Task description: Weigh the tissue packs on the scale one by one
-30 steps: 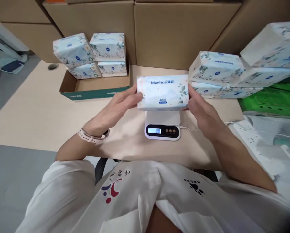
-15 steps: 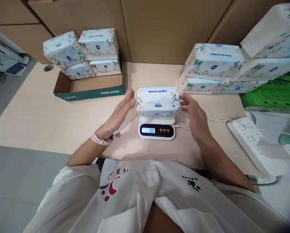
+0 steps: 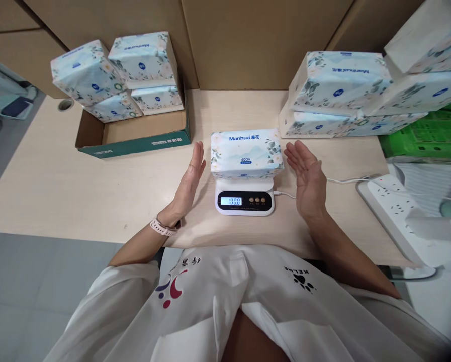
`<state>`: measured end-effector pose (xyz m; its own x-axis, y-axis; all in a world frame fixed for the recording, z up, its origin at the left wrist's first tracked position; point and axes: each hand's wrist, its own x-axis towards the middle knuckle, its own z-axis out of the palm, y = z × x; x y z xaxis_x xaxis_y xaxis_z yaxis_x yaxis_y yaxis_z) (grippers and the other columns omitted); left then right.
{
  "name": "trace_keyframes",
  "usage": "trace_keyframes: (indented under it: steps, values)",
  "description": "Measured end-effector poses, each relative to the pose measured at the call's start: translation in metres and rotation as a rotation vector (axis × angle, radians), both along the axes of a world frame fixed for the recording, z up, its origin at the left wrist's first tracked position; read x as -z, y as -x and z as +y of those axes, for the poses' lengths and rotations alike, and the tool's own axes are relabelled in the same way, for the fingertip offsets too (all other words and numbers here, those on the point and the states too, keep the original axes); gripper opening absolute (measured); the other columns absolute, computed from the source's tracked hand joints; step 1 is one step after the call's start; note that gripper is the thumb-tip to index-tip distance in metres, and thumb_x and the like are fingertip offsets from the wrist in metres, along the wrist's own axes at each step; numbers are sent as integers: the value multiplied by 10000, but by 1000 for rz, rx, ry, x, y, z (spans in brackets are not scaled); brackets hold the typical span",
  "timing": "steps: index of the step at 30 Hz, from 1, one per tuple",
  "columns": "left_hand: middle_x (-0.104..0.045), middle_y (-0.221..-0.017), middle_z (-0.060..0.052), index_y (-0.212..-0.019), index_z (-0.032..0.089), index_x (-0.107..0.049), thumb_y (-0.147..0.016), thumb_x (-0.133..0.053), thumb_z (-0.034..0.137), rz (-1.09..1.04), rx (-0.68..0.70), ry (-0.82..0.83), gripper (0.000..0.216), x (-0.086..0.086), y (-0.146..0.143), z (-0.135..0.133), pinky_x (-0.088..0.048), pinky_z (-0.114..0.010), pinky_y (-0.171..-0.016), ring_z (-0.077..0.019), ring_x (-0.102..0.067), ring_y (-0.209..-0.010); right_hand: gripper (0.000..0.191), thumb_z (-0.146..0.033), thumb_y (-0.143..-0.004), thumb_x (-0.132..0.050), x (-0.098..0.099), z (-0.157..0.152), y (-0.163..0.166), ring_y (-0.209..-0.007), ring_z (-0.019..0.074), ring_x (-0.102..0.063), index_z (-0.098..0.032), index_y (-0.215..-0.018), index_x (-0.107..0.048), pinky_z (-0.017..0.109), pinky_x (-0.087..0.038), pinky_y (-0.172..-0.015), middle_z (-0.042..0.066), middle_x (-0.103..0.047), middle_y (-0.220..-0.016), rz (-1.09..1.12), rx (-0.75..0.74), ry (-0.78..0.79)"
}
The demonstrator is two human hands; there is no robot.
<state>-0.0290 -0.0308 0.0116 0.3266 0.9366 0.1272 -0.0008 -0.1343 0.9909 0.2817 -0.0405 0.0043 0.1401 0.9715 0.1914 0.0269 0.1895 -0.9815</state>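
Note:
A floral tissue pack (image 3: 246, 153) marked "Manhua" rests on a white digital kitchen scale (image 3: 245, 211), whose lit display reads about 100.0. My left hand (image 3: 189, 183) is held upright just left of the pack, fingers stretched out, not touching it. On the other side my right hand (image 3: 307, 178) faces the pack with its fingers straight and a small gap between. Both hands hold nothing. A thin white cable runs from the right of the scale, passing behind my right hand.
At the back left, a green cardboard box (image 3: 134, 142) holds several tissue packs (image 3: 142, 58). More tissue packs (image 3: 338, 83) are stacked at the back right. A green crate (image 3: 425, 138) and a white power strip (image 3: 394, 216) lie on the right. Large cartons (image 3: 255, 45) stand behind the table.
Both hands have moved outward, away from the tissue pack, the right one leaving its side. The scale display has gone from 0.0 to about 100.0. The view has shifted slightly.

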Motion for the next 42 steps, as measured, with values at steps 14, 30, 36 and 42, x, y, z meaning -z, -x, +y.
trace_keyframes:
  steps: [14, 30, 36, 42]
  values:
    - [-5, -1875, 153, -1746, 524, -180, -1049, -243, 838, 10, -15, -2, 767, 5, 1, 1, -55, -520, -1465, -244, 62, -1765, 659, -779, -1046, -428, 1, -3, 1, -1555, 276, -582, -364, -1502, -660, 572, -360, -1402, 28, -668, -1594, 8, -24, -14]
    - [20, -1879, 130, -1754, 499, -167, -1045, -238, 841, 21, -10, 6, 790, 4, 1, 1, -52, -491, -1466, -235, 63, -1766, 686, -808, -1028, -427, -2, -5, 3, -1544, 283, -592, -348, -1463, -691, 565, -374, -1395, 35, -689, -1569, 10, -23, 3]
    - [33, -1879, 123, -1764, 478, -144, -1033, -228, 859, 40, -28, 28, 828, 2, -2, -1, -50, -492, -1466, -240, 59, -1767, 754, -841, -1009, -412, -5, -6, 5, -1544, 298, -589, -312, -1467, -693, 576, -371, -1395, 54, -683, -1577, 4, -22, 41]
    - [3, -1880, 128, -1764, 488, -136, -1053, -222, 829, 52, -42, 7, 793, 0, -3, -4, -70, -485, -1467, -224, 25, -1771, 737, -840, -1008, -417, -4, -6, 6, -1552, 292, -582, -338, -1477, -682, 568, -375, -1395, 49, -681, -1578, -18, -24, 30]
